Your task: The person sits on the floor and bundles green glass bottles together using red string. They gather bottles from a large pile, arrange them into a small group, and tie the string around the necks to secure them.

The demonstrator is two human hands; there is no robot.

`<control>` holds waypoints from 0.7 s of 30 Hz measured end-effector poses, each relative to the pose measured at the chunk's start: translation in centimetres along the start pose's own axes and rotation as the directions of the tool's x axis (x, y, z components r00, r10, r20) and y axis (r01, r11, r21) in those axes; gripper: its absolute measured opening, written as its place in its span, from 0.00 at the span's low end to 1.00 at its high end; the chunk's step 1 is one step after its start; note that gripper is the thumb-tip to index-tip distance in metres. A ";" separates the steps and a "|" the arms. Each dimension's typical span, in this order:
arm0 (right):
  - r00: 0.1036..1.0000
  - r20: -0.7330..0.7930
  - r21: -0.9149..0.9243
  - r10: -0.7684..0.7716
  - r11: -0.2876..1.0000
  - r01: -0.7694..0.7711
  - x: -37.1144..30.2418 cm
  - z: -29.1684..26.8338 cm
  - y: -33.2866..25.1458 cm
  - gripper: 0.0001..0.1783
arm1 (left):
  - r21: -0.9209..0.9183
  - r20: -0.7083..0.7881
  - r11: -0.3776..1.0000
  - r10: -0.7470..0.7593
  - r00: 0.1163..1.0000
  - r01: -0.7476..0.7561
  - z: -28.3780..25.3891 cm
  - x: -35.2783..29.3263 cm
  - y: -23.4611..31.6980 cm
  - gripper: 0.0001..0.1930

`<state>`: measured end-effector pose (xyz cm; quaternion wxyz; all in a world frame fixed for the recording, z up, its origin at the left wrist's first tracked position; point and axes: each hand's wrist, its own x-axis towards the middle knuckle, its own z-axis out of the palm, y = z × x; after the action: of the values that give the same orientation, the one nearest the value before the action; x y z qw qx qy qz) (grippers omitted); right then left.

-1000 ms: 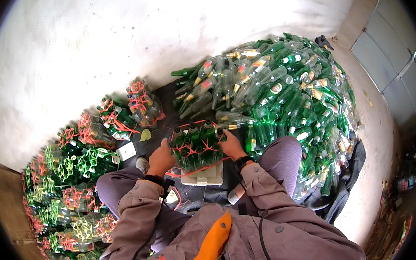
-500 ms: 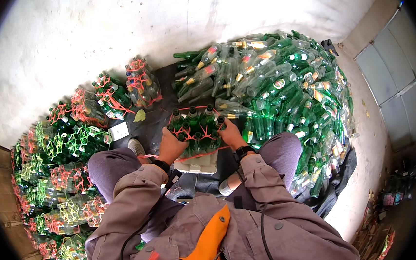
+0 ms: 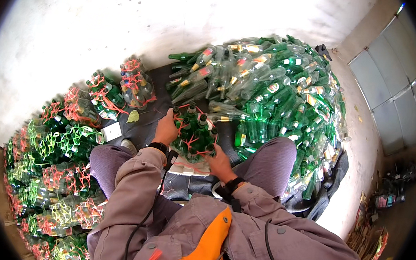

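Note:
Between my knees stands a bundle of green glass bottles (image 3: 194, 135), bound with red plastic cord around their necks and sides. My left hand (image 3: 166, 129) is closed at its far left side, by a bottle neck. At the near right corner my right hand (image 3: 220, 164) grips the bundle, fingertips partly hidden behind the bottles. Below the bundle, a white block-like support (image 3: 185, 168) shows its near edge. The bundle sits turned at an angle, and its bottles are upright or nearly so.
A large heap of loose green and clear bottles (image 3: 279, 91) fills the right side. Rows of bundles tied with red and green cord (image 3: 63, 172) line the left. A yellowish leaf (image 3: 133, 117) and a white box-like piece (image 3: 111, 131) lie on the dark sheet (image 3: 160, 84).
The bundle has turned clockwise and shifted a little left. My left hand has moved farther away, and my right hand has come nearer to me. The view has also shifted slightly.

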<state>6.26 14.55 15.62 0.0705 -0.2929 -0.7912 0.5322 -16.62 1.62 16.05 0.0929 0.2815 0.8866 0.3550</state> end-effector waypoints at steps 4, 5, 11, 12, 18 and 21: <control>1.000 0.015 0.102 0.021 0.995 -0.022 0.0 1.3 1.8 0.28 | 0.032 0.030 0.997 0.065 0.997 -0.066 0.3 0.9 1.3 0.23; 1.000 0.019 0.119 0.010 0.993 -0.012 0.3 1.6 1.9 0.29 | 0.036 0.038 0.997 0.065 0.997 -0.066 0.1 0.8 1.2 0.22; 1.000 0.004 0.068 -0.015 0.998 0.015 0.3 1.8 2.0 0.28 | 0.411 -0.029 0.888 0.238 0.971 -0.205 -1.6 -1.2 4.0 0.16; 1.000 0.019 0.051 0.021 0.998 -0.022 0.1 1.8 1.6 0.29 | 0.457 -0.112 0.841 0.376 0.920 -0.288 -1.9 -1.6 4.9 0.11; 0.999 -0.012 0.018 -0.042 0.999 0.042 0.4 2.3 2.8 0.28 | 0.284 0.278 0.812 0.440 0.854 -0.510 0.3 -6.5 8.0 0.04; 1.000 -0.004 0.020 0.002 1.000 -0.002 0.4 2.3 2.7 0.26 | 0.361 0.355 0.705 0.502 0.789 -0.611 2.3 -7.5 7.4 0.03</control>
<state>6.00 13.62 12.22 0.0743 -0.2939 -0.7854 0.5397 -6.36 3.04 19.11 0.0138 0.5900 0.7995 0.1120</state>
